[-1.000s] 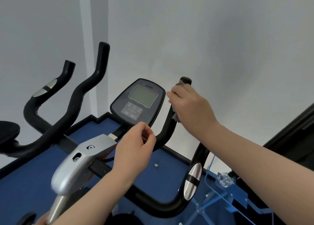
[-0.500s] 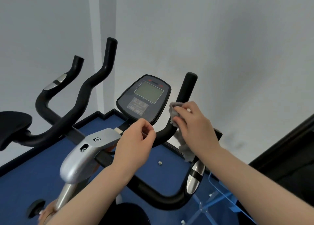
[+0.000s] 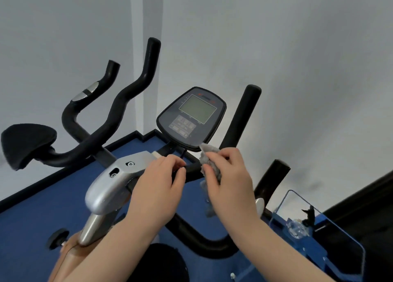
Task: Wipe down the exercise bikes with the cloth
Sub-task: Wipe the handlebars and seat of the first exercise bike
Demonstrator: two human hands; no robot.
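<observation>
Gripping a crumpled grey cloth (image 3: 209, 166), the right hand (image 3: 229, 181) sits just right of the frame's centre with its fingers curled round the fabric. One corner of the cloth pokes up to touch the lower edge of the bike's console (image 3: 192, 118); a loose tail hangs down below the hand. The cloth is bunched against the black handlebar (image 3: 192, 169) where it crosses below the console. Just to the left, the left hand (image 3: 158, 188) pinches that same bar between thumb and curled fingers, next to the silver bracket (image 3: 110, 183) on top of the bike's post. The bar's right end (image 3: 244, 115) rises upright beside the console in mid-frame. At upper left, a second bike's curved handlebars (image 3: 119, 109) stand against the pale wall, with a black seat (image 3: 27, 143) at the left edge. Blue floor (image 3: 42, 207) spreads beneath both bikes, and a clear plastic panel (image 3: 297, 205) stands at lower right.
</observation>
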